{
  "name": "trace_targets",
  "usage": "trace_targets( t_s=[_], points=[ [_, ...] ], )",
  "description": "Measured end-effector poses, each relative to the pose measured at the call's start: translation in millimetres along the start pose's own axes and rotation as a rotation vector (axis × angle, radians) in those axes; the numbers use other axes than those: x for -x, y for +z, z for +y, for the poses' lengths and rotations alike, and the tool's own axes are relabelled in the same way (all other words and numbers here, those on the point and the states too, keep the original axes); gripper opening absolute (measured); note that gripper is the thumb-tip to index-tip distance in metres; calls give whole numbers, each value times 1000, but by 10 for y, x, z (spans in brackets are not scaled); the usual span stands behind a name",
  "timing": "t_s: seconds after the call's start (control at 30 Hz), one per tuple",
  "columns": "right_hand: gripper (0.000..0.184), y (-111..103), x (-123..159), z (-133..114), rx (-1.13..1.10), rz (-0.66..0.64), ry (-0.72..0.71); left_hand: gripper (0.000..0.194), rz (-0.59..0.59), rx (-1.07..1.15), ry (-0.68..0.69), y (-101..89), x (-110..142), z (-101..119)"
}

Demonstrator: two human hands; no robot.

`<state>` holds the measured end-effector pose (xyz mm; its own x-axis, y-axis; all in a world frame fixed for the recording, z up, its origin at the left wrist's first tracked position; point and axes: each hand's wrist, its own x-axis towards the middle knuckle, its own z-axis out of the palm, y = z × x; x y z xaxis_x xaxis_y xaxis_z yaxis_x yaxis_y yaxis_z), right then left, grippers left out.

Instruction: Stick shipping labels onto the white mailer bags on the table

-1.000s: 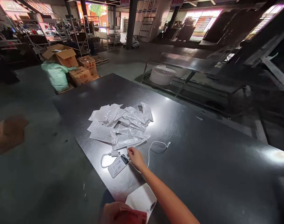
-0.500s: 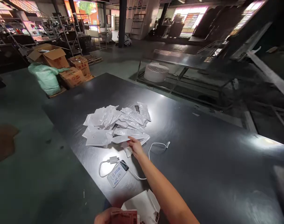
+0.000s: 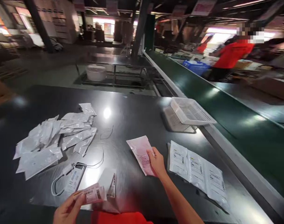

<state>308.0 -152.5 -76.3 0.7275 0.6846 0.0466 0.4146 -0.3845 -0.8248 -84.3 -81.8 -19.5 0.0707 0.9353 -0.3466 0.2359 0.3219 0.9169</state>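
My right hand grips the near edge of a pale pink flat packet that lies on the dark metal table. At the table's near edge, my left hand pinches a small pink labelled packet, with a white packet just beyond it. A heap of several white plastic packets covers the left of the table. A phone-like device with a white cable rests in front of the heap.
Three white labelled bags lie in a row right of my right hand. A white mesh basket rests at the table's right edge beside a green conveyor belt. A person in a red shirt is beyond the belt. A white tub is on a far rack.
The view has swung right, revealing the conveyor, basket and bags. My right hand left the white heap and now holds a pink packet farther right. My left hand has risen into view with its packet.
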Motion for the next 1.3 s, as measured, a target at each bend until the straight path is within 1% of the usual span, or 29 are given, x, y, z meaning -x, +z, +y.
trace_targets(
  t_s=[0.03,0.1,0.17,0.2,0.27,0.37,0.4,0.43,0.47,0.53,0.57,0.63,0.7,0.8,0.87,0.9,0.97,1.0,1.03,1.07,1.13,1.17,1.2,1.23,1.27,1.3],
  points=[
    [46,-70,63,185,-49,34,64,56,-9,-40,8,-2,-27,21],
    [50,-120,176,550,-150,76,207,59,-4,-101,36,14,-57,60],
    [58,-69,250,866,-191,77,346,60,18,-138,72,63,-38,112],
    [61,-19,268,992,-183,80,392,60,14,-151,79,97,-11,148],
    [64,99,264,1171,-129,93,438,61,-8,-167,66,174,65,233],
    [67,266,220,1277,-41,177,460,63,-14,-168,19,275,174,357],
    [66,318,218,1286,27,194,430,64,-1,-162,11,295,197,384],
    [64,372,231,1291,125,187,368,64,18,-158,4,307,211,400],
    [62,431,259,1297,248,147,276,65,32,-154,-3,311,218,406],
    [59,564,362,1320,516,-11,78,66,51,-160,-21,304,217,392],
    [59,635,427,1340,626,-94,13,66,54,-166,-31,300,214,379],
    [64,759,558,1393,748,-187,-23,64,59,-174,-38,303,220,362],
    [67,826,641,1448,803,-199,-27,60,73,-166,-17,334,245,376],
    [64,797,608,1479,819,-201,-66,53,58,-153,60,429,291,444],
    [62,727,503,1408,802,-238,-74,49,27,-148,117,506,301,490],
    [61,688,449,1323,786,-250,-44,47,7,-147,143,545,299,508],
    [59,612,386,1027,688,-237,40,43,-36,-146,187,620,288,540],
    [58,576,392,818,580,-229,49,41,-57,-146,203,657,284,557],
    [57,544,426,577,426,-236,20,38,-82,-141,214,694,285,576],
    [55,513,489,316,242,-264,-49,36,-104,-129,220,730,292,596],
    [52,449,675,-190,-126,-378,-233,32,-140,-83,229,799,321,632],
    [50,414,780,-399,-233,-436,-290,30,-150,-52,237,831,338,639],
    [49,383,877,-556,-281,-466,-322,30,-174,-25,242,859,351,635],
    [46,362,954,-656,-281,-482,-333,28,-183,-8,234,883,357,617],
    [42,361,1001,-702,-255,-491,-336,27,-189,21,203,901,354,589],
    [36,391,1012,-708,-231,-472,-342,28,-185,46,159,913,342,553]
  ],
)
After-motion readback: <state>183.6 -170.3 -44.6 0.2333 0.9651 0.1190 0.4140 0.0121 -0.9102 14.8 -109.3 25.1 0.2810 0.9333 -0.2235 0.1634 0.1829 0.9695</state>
